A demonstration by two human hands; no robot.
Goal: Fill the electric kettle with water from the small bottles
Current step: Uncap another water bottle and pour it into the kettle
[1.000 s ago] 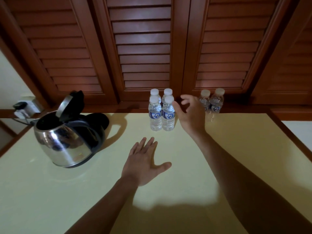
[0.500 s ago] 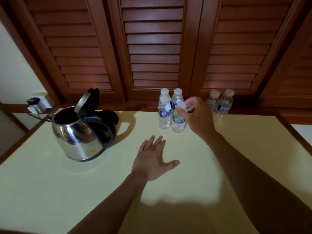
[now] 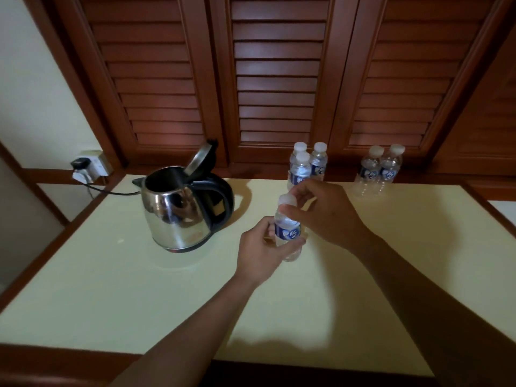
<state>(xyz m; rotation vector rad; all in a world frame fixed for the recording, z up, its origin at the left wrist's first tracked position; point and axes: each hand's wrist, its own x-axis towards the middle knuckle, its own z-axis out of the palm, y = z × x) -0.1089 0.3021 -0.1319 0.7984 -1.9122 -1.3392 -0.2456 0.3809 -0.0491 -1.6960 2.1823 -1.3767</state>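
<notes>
One small bottle (image 3: pixel 287 231) has left the back cluster and now sits upright between both hands, just above the surface (image 3: pixel 111 289): left hand (image 3: pixel 261 251) wrapped round its body, right hand (image 3: pixel 325 212) pinching the white cap (image 3: pixel 287 199). Half a second ago the left lay flat and empty. Uncapping looks next; open kettle (image 3: pixel 178 208) waits left of the hands, three bottles (image 3: pixel 308 163) beyond them.
</notes>
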